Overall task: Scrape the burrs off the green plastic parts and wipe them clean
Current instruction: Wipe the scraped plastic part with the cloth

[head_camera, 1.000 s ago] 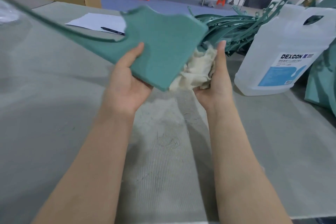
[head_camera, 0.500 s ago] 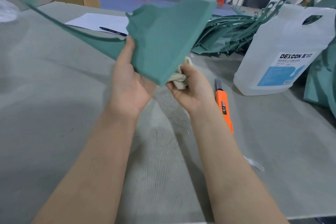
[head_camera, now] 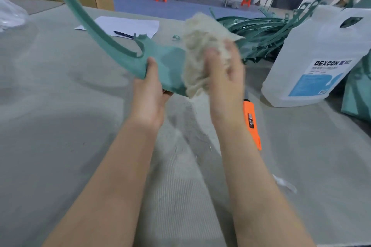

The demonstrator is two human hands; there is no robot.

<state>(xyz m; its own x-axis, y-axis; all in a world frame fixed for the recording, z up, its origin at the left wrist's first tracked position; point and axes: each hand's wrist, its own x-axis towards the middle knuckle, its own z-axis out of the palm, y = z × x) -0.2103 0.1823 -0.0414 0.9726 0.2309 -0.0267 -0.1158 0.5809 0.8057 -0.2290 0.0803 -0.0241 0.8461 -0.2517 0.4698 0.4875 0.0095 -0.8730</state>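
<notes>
At centre frame the left hand (head_camera: 149, 94) grips the green plastic part (head_camera: 160, 60); the right hand (head_camera: 224, 74) (blurred) seemingly clutches the rag (head_camera: 200, 46). Wipe firmly along edges.

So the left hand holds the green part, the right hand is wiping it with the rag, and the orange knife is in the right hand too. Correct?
Not quite. The head view shows the orange knife lying on the table beside the right forearm, not in the right hand. The rest stands: the left hand holds the green part, and the right hand presses the rag against it.
</notes>
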